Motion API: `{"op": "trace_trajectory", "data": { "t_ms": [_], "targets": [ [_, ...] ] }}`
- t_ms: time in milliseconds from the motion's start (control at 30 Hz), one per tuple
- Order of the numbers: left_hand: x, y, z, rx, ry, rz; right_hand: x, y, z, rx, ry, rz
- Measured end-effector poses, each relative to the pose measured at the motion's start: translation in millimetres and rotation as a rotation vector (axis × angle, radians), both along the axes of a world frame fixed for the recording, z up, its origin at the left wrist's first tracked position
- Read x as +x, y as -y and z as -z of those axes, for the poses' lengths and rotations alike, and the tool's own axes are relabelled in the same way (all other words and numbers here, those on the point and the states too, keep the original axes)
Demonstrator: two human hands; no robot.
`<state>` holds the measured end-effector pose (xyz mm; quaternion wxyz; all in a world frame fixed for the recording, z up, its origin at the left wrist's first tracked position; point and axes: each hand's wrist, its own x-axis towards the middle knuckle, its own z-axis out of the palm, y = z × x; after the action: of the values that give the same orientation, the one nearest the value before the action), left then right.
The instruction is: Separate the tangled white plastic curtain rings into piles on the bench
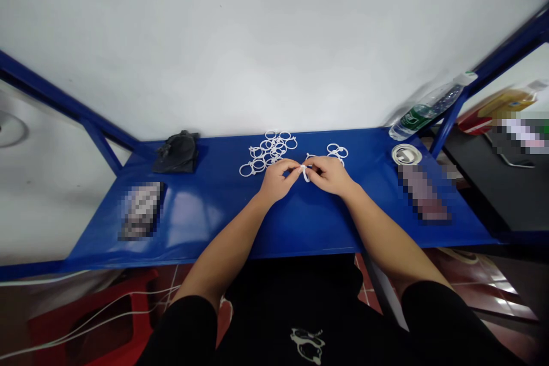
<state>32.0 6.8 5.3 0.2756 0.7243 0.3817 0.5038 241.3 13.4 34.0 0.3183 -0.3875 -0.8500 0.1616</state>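
Between my two hands, a small white plastic ring is held just above the blue tabletop. My left hand pinches its left side with thumb and fingertips. On the other side, the bent fingers of my right hand grip the same ring, hiding part of it. A loose pile of white rings, each with a small tab, lies behind my left hand. Several more white rings lie just behind my right hand, partly covered by it.
A black plastic bag sits at the back left, with a blurred-out item in front. To the right are a leaning water bottle, a white coiled roll and another blurred-out item. A white wall rises behind the table.
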Motion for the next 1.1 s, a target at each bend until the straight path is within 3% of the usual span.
{"op": "trace_trajectory", "data": {
  "t_ms": [500, 667, 733, 833, 967, 1100],
  "targets": [
    [-0.2, -4.8, 12.3, -0.046, 0.013, 0.047, -0.1, -3.5, 5.9, 0.05, -0.037, -0.063],
    [1.3, -4.7, 12.0, 0.006, -0.011, 0.008, 0.6, -2.9, 3.4, 0.027, -0.004, -0.012],
    [-0.6, -6.4, 12.2, 0.084, -0.115, -0.054, 4.5, -4.2, 0.4, 0.018, 0.08, 0.065],
    [-9.0, -12.4, 13.5, 0.158, -0.346, -0.259, 15.1, -9.8, -4.2, -0.024, 0.256, 0.255],
    [-24.6, -25.6, 18.0, 0.058, -0.579, -0.521, 30.2, -19.5, -7.0, -0.134, 0.386, 0.461],
    [-33.8, -37.4, 22.5, -0.053, -0.653, -0.633, 32.8, -21.9, -5.8, -0.148, 0.315, 0.478]
  ]
}}
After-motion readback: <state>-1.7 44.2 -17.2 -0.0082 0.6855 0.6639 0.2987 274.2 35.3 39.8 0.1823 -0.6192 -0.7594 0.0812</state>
